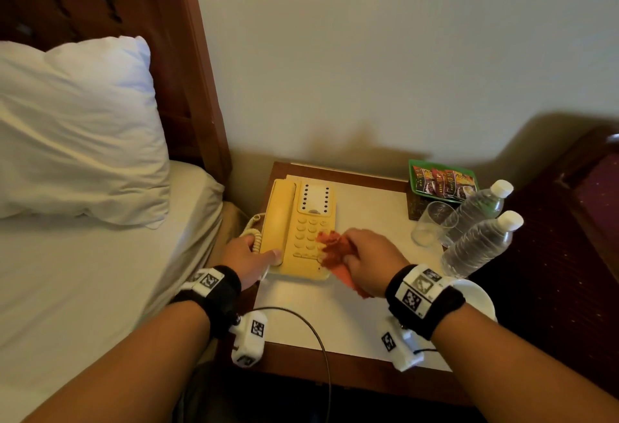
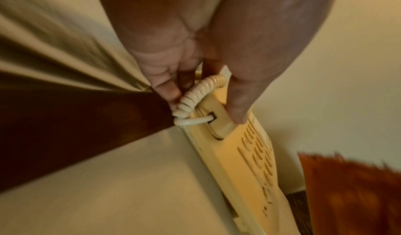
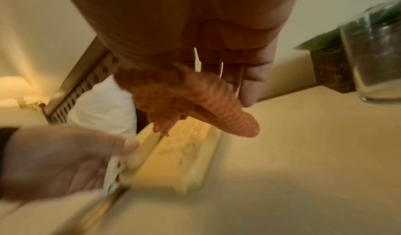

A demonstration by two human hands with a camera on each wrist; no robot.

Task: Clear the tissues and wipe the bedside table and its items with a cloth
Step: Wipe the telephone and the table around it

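Observation:
A yellow telephone (image 1: 298, 231) (image 2: 245, 153) (image 3: 178, 161) lies on the white top of the bedside table (image 1: 361, 308). My left hand (image 1: 249, 255) (image 2: 206, 88) holds the phone's near left end, thumb on the handset, fingers by the coiled cord (image 2: 195, 94). My right hand (image 1: 368, 260) grips a crumpled orange cloth (image 1: 331, 248) (image 3: 184, 100) over the keypad's right side. The cloth also shows at the right of the left wrist view (image 2: 351, 187). No tissues are visible.
At the table's right stand an empty glass (image 1: 432, 223) (image 3: 377, 58), two water bottles (image 1: 479, 245) and a green tray of sachets (image 1: 442, 178). A white dish (image 1: 479, 295) sits by my right wrist. The bed and pillow (image 1: 77, 131) lie to the left.

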